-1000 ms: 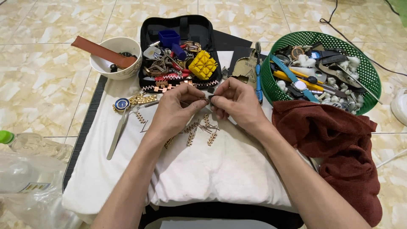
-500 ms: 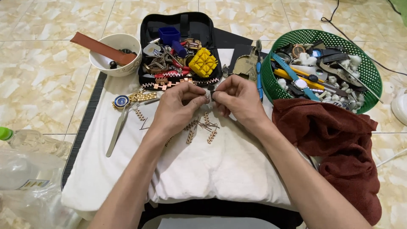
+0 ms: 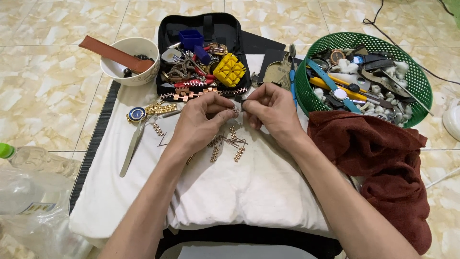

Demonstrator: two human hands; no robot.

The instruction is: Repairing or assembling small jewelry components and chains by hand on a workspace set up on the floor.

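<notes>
My left hand and my right hand meet over a white cloth, fingertips pinched together on a small gold watch band link piece. My right hand also pinches a small dark tool tip against it. Below the hands lie several loose gold band links and thin pins. A gold watch with a blue dial rests to the left of my left hand, with long tweezers beside it.
An open black tool case full of small parts and a yellow block sits behind. A white bowl with a brown strap is at left, a green basket of watches at right, a dark red towel, plastic bottles.
Both hands stay pinched on the link; the fingers have shifted only slightly.
</notes>
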